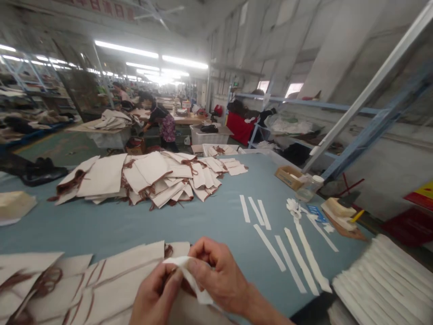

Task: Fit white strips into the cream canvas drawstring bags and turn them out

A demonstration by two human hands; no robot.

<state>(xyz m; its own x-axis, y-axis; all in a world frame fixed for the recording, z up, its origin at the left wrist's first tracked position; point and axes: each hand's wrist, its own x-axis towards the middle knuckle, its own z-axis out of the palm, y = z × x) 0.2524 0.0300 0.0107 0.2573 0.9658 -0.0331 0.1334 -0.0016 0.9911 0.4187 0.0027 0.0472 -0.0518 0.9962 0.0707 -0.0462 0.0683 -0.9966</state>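
Note:
Between my two hands is a white strip (192,280), bent over at its top with one end hanging down. My left hand (158,289) pinches it from the left side, thumb against fingers. From the right, my right hand (219,275) grips the same strip with curled fingers. Both hands are close together above cream fabric pieces (125,266) with brown edging, spread along the near side of the table. Part of the strip is covered by my fingers.
A heap of cream pieces with brown trim (152,176) lies across the blue-grey table (216,225). Several white strips (270,248) lie to the right, near a clear jar (309,188) and a cardboard box (288,177). Folded white material (389,280) is stacked at right. A person (165,124) stands beyond.

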